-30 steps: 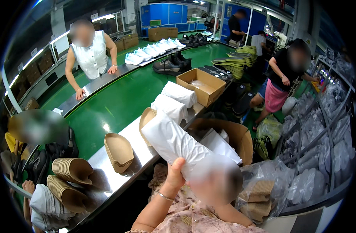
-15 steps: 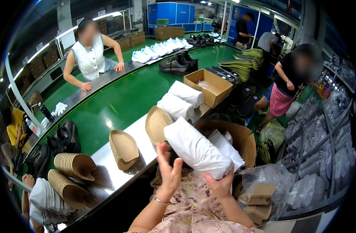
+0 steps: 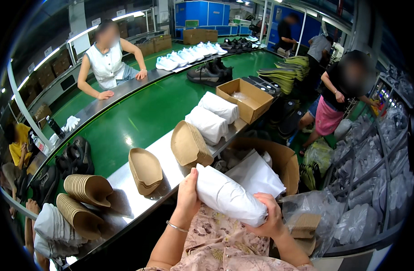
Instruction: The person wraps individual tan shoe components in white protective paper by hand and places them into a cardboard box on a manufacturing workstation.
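A long white paper-wrapped bundle (image 3: pixel 229 194) is held in front of my body, slanting down to the right. My left hand (image 3: pixel 189 193) grips its upper left end, while my right hand (image 3: pixel 269 216) is wrapped round the lower right end. What the paper covers is hidden. Just beyond, on the metal edge of the bench, stands a stack of brown moulded cardboard shoe inserts (image 3: pixel 188 143). Two similar white bundles (image 3: pixel 206 123) lie behind that stack. A smaller stack of inserts (image 3: pixel 145 170) sits further left.
A large carton (image 3: pixel 286 165) with white paper sheets (image 3: pixel 256 174) stands right of my hands. Nested inserts (image 3: pixel 80 217) and a white cloth-like pile (image 3: pixel 53 226) occupy the bench's left end. An open box (image 3: pixel 245 101), shoes and co-workers are beyond; a rack (image 3: pixel 369 180) holds bagged items at right.
My left hand has closed on the bundle's upper end. The bundle has come lower and nearer to me, and my right hand has shifted round its lower end.
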The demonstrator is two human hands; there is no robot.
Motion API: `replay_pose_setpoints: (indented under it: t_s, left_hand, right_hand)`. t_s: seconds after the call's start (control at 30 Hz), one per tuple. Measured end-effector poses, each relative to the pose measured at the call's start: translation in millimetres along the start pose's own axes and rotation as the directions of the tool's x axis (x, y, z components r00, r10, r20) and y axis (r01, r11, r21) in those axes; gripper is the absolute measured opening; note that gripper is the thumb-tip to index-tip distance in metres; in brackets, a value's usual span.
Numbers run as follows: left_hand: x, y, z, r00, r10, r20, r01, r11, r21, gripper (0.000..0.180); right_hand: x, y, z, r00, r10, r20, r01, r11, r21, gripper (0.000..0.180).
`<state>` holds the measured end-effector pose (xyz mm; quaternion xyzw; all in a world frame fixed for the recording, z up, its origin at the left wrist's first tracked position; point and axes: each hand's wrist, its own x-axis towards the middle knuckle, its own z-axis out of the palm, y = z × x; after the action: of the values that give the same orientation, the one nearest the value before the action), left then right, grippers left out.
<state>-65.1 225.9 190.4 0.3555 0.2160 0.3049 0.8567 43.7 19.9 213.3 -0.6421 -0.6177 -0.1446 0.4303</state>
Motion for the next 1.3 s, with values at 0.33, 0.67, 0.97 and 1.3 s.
replay_pose_setpoints:
  t_s: [0.33,0.67,0.97,1.3]
  left_hand:
    - [-0.6,21.4,9.7,0.986,-0.091,0.140,0.123,0.963,-0.242,0.045]
    - [13.2,9.9,0.5,0.997,-0.029,-0.067,0.013,0.975,-0.220,0.039]
    - [42.8,23.7,1.5,1.000,0.027,0.007,-0.026,0.988,-0.155,0.059]
    - [105.7,12.0,-17.5,0.794,0.607,-0.025,-0.417,0.575,0.704,0.028]
  right_hand:
    - [-16.9,-30.8,31.8,0.802,0.591,0.082,-0.513,0.612,0.602,0.070]
    - [-12.6,-17.0,53.3,0.684,0.698,0.212,-0.586,0.353,0.729,0.068]
    - [47.7,30.6,50.9,0.745,0.655,0.125,-0.493,0.415,0.765,0.057]
    - [164.3,168.4,111.5,0.772,0.545,-0.327,-0.403,0.817,0.412,0.067]
